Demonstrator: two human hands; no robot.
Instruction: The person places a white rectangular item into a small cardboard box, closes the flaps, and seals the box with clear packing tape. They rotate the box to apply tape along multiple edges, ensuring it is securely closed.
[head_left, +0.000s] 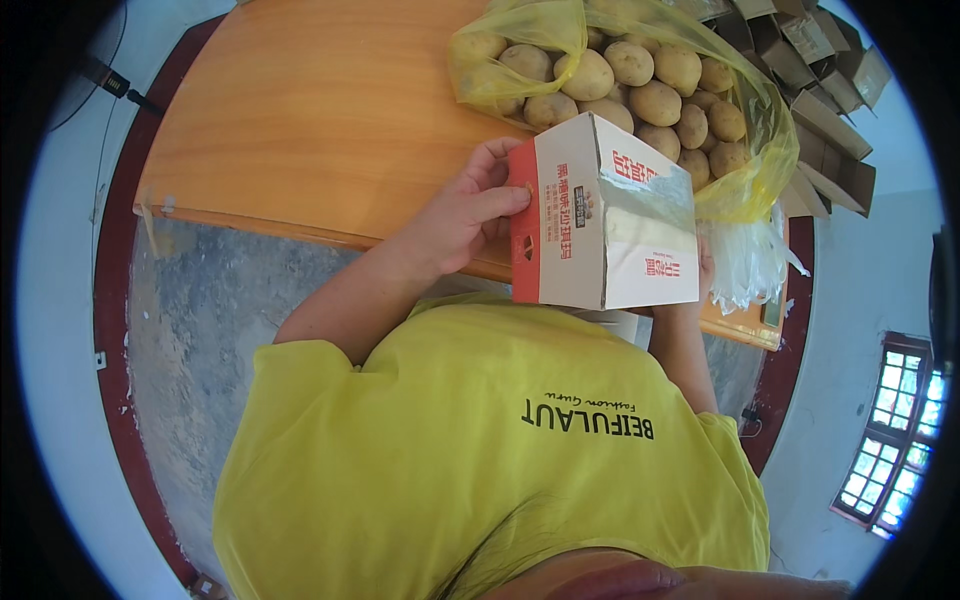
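A white and red cardboard box (570, 225) with clear tape along one face is held over the table's near edge. My left hand (476, 206) grips its red end, thumb on the printed side and fingers behind. My right hand (705, 266) is at the box's other side, mostly hidden behind it, with only a strip of fingers and the wrist showing. Just beyond the box lies an open yellow plastic bag (772, 169) full of potatoes (655, 103). Whether the box holds anything cannot be seen.
A pile of cardboard boxes with open flaps (832, 135) stands at the far right. Beside the yellow bag lies a bunch of clear plastic bags (742, 262). A dark flat object (771, 311) rests near the right corner of the wooden table (300, 112). A fan (86, 67) stands at the far left.
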